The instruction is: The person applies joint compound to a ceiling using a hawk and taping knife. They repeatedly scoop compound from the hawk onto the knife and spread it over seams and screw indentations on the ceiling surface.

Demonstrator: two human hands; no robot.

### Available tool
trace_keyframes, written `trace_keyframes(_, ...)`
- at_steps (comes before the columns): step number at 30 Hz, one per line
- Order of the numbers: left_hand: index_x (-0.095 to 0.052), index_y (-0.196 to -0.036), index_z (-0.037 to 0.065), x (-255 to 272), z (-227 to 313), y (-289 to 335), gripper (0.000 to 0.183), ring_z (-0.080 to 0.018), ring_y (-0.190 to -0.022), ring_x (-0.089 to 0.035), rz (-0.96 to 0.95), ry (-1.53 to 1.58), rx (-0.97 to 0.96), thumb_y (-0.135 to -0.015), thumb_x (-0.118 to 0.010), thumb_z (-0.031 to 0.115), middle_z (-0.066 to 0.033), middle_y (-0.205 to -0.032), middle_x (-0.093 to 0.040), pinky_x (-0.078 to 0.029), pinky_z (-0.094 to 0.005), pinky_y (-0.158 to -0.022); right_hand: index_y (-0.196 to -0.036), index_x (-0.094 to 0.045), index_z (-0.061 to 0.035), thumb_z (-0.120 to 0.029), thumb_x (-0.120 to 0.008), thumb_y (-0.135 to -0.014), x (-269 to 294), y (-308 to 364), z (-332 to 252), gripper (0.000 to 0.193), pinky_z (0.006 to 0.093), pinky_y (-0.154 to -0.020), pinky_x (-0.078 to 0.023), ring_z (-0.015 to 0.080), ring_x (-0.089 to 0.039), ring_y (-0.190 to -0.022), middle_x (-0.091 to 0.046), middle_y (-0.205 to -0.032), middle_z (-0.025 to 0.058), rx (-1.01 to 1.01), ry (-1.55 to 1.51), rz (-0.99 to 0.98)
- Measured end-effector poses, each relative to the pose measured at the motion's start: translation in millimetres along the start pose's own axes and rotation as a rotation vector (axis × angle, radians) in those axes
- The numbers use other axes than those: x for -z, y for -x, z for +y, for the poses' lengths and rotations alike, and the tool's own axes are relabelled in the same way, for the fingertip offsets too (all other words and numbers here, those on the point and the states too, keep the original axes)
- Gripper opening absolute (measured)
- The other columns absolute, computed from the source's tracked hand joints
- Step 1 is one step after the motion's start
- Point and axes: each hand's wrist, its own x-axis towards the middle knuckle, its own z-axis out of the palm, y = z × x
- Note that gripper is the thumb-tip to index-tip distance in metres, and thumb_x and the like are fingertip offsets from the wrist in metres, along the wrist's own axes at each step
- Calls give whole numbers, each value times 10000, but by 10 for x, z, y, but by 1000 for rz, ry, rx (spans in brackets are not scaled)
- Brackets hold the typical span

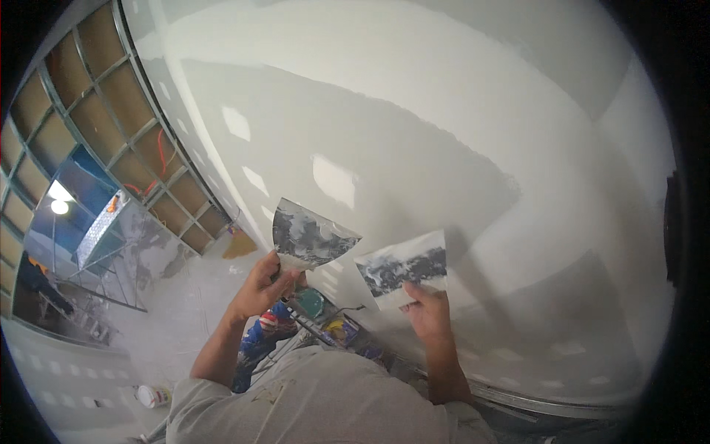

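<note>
My left hand [257, 290] is closed on a broad drywall knife [309, 235], its flared blade tilted up and smeared with white compound over dark metal. In my right hand [429, 314] is a second drywall knife [403, 268], gripped with the thumb across its lower face. Pale compound also coats that blade in ragged patches. The two blades stand apart, side by side, in front of a plasterboard wall [281, 118]. Both handles are mostly hidden by my hands. Whether either blade touches the wall, I cannot tell.
Below my hands are a round green-topped container [309, 302], a yellow-and-purple package [340, 330] and a blue-and-red thing [259, 337] I cannot make out. A white bucket [154, 396] stands lower left. Metal stud framing [92, 78] with orange cable [161, 152] rises at upper left.
</note>
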Motion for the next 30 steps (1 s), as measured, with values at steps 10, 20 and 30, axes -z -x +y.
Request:
trace_keyframes(10, -515, -1089, -5, 852, 489, -215, 139, -90, -597, -506, -100, -181, -28, -991, -527, 92, -69, -842, -635, -412, -254, -531, -1259, -511, -45, 34, -630, -831, -910, -747, -2, 451, 387, -789, -541, 231, -637, -1008, -625, -1109, 91, 59, -123, -200)
trace_keyframes(20, -557, -932, -36, 1057, 493, -376, 108, -351, -699, -622, -192, -615, -105, -903, -619, 48, -200, -812, -652, -465, -393, -618, -1237, -527, -34, 40, -643, -823, -1219, -1064, 57, 436, 404, -762, -561, 249, -664, -955, -642, -1088, 103, 20, 20, -242)
trace_keyframes(30, -627, -910, -2, 1308, -823, -34, 226, -145, -626, -547, -147, -413, 172, -940, -601, 220, -74, -702, -609, -458, -332, -587, -1008, -613, -12, -61, -647, -915, -1563, -442, -754, 111, 298, -564, -484, 135, -597, -699, -633, -844, 49, 1088, 181, 43)
